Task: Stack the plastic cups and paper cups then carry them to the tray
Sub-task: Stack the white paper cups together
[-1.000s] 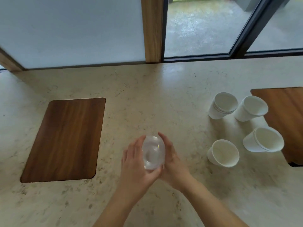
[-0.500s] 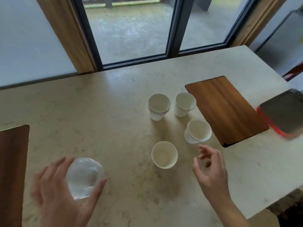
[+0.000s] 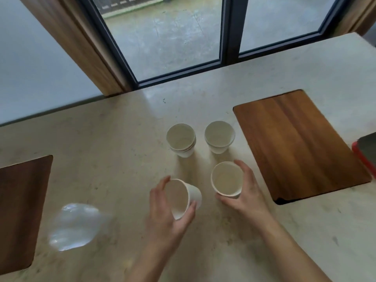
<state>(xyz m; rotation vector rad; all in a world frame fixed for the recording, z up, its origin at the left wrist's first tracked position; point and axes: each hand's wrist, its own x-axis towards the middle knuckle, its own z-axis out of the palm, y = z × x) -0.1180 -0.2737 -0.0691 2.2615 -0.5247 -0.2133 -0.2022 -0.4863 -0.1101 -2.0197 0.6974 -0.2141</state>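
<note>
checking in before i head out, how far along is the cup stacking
Done: the plastic cups look nested and set down at left. In hand: the left hand grips a tilted paper cup, the right hand another. Left: two small paper stacks to merge, then carrying everything to the tray.

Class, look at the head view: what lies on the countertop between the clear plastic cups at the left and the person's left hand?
Nothing: in the head view, bare countertop separates the plastic cups from the left hand.
</note>
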